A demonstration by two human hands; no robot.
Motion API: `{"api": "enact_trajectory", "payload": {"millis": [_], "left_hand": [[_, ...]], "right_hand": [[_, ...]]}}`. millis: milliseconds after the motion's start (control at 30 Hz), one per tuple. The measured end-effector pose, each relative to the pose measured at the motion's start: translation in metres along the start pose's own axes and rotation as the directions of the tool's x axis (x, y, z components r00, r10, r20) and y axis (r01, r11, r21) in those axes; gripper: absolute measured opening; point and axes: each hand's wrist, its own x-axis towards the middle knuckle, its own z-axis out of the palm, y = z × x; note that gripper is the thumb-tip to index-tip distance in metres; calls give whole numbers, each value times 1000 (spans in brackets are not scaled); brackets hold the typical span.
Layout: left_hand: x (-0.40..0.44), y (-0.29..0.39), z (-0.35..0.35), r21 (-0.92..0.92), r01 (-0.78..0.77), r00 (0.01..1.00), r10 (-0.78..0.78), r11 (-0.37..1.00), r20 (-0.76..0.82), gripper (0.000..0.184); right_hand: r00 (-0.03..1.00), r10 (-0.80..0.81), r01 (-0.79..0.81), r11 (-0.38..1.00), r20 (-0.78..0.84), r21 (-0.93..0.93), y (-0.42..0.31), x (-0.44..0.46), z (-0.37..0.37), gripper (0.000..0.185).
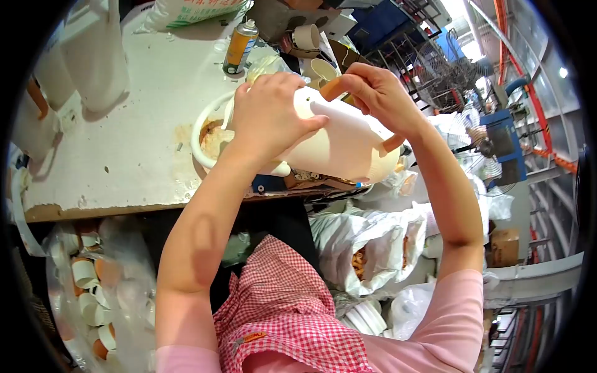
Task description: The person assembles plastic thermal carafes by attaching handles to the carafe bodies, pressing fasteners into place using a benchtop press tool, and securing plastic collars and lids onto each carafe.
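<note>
A white plastic watering can (351, 140) lies on its side at the table's front edge. My left hand (270, 112) is wrapped over its left part, the thumb pressed along the wall. Past that hand, a white curved tube (198, 140) loops out to the left. My right hand (376, 96) grips a curved tan handle (333, 90) at the can's upper right side. The handle's lower end shows against the can below my wrist. A small dark hole is visible in the wall between my hands. My right palm hides the middle of the handle.
More white cans (96, 68) stand at the table's left. A spray can (240, 46) and a white sack (186, 11) are at the back. Below, a clear bag (134, 267) holds white and tan parts, and a white sack (336, 239) holds tan pieces. A fan (448, 68) stands right.
</note>
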Motion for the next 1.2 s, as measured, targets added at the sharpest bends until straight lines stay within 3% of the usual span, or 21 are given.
{"api": "enact_trajectory", "payload": {"millis": [133,200,267,400,467,1200], "left_hand": [[0,-2,1,-64,27,998,-30,998,-50,59],[1,0,-4,-30,91,991,-88,995,105,58],[-3,-4,5,-54,102,994,-100,993,35,57],[-2,-5,2,-42,81,997,-80,996,20,53],[0,-5,-1,-45,101,990,-96,994,106,54],[-2,-7,6,-4,72,997,-72,997,24,59]], "right_hand": [[985,59,-57,998,160,-16,-1,21,5,38],[977,114,-153,964,182,215,0,23,13,39],[966,129,-166,973,223,157,-3,23,20,40],[965,197,-226,960,171,168,0,22,24,38],[964,227,-251,950,141,185,-2,21,26,38],[968,224,-239,961,116,139,-7,17,27,41]]}}
